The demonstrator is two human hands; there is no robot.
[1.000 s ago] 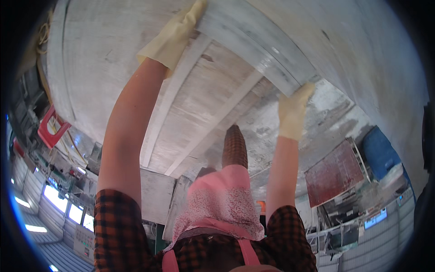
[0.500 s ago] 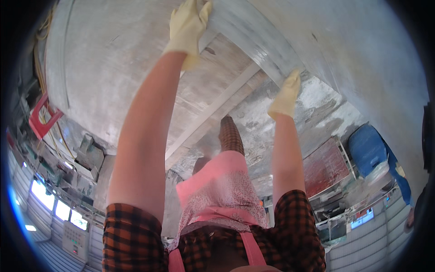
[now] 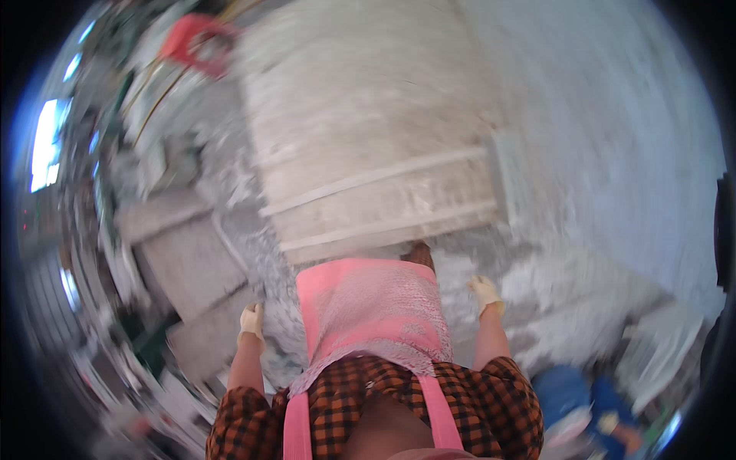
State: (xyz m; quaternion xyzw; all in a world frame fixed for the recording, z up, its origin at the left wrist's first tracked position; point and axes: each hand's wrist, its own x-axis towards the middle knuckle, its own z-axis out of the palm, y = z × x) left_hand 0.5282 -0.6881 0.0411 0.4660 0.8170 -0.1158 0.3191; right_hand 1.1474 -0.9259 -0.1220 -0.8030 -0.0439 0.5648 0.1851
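Observation:
My left hand (image 3: pixel 251 320), in a pale yellow glove, hangs low beside the pink apron (image 3: pixel 368 307). Nothing shows in it, and blur hides how its fingers are set. On the other side my right hand (image 3: pixel 485 294), gloved alike, is held away from the apron with its fingers loosely apart and empty. Ahead of me lies a large pale panel (image 3: pixel 368 100) with lighter strips across its near end. A narrow grey strip (image 3: pixel 502 180) runs by its right near corner. Both hands are apart from the panel.
A red plastic stool (image 3: pixel 201 44) stands at the far left, near yellow hoses. Grey slabs (image 3: pixel 192 261) lie to my left. On the right rises a big pale bluish surface (image 3: pixel 613 138). Someone in blue clothing (image 3: pixel 609 406) and a blue container (image 3: pixel 563 387) are at the lower right.
Both hands have left the panel and the grey strip and come down to my sides. My view has swung, so the panel sits farther ahead and the stool higher in the picture.

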